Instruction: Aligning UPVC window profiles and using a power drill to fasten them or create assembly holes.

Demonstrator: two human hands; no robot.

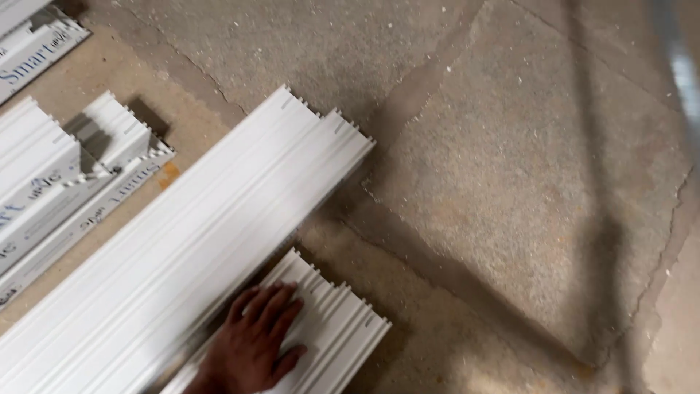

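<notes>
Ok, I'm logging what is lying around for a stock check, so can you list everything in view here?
long ribbed profile: one, white, lying diagonally on the floor from lower left to centre.
short ribbed profile: one, white, beside the long one at the bottom, under the hand.
profile offcuts with printed film: a few, white, stacked at the left edge; exact count unclear.
further profile piece: at least one, white, top left corner, cut off by the frame.
concrete floor: one, grey-brown, cracked and dusty, under everything.
hand: one, flat on the short ribbed profile; which hand it is cannot be told.
</notes>
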